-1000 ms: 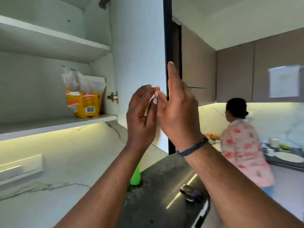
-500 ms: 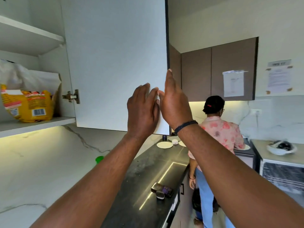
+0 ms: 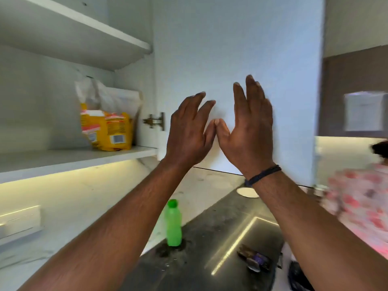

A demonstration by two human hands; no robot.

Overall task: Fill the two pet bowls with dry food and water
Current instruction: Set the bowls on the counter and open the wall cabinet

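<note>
Black countertop [image 3: 212, 244] beneath white cupboard [image 3: 231, 49]

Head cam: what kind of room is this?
Most likely a home kitchen: an open wall cupboard with a yellow food bag on its shelf, a dark countertop with a green bottle, under-cabinet lighting.

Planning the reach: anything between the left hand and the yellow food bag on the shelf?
Nothing visible. The cabinet door is swung open, the left hand is raised right of the yellow food bag, with only open air and the hinge between them.
</note>
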